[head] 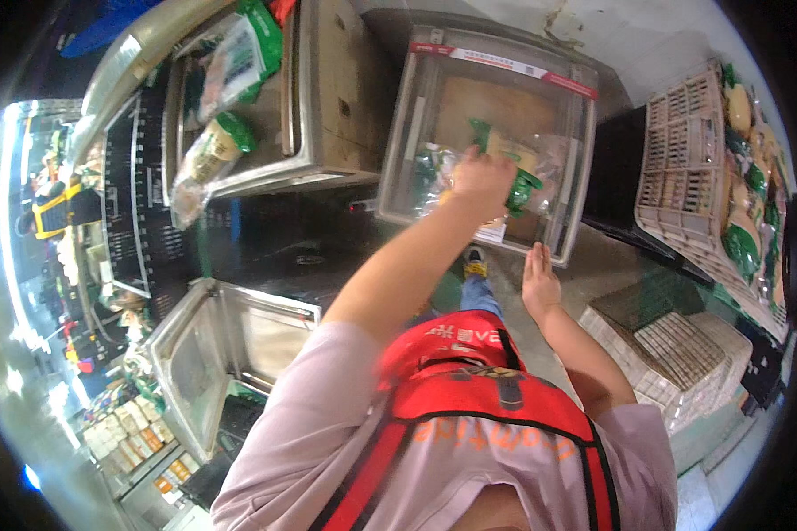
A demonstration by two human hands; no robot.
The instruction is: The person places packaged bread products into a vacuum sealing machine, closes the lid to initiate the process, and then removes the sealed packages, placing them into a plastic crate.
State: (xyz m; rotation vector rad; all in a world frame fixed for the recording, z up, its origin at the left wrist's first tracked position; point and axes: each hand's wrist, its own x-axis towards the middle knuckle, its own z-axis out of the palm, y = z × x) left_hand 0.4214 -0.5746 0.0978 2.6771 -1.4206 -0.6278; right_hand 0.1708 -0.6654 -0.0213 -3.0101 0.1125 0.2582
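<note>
My left hand (483, 178) reaches over a rectangular bin with a clear panel and a pale frame (583, 166). Its fingers curl at a green-and-yellow plastic food package (519, 159); whether they grip it is hidden. Other clear and green packages (432, 169) lie beside that hand, and I cannot tell whether they are on or under the panel. My right hand (541, 282) is at the bin's near right corner, fingers straight and close together, holding nothing visible. A brown surface (491, 99) shows in the far part of the bin.
Left of the bin, a metal-framed case (345, 119) has a green-topped package (212, 156) on its edge. A white plastic crate (681, 152) of packaged food stands at right. Stacked pale boxes (677, 352) are lower right; an open-lidded clear container (192, 365) is lower left.
</note>
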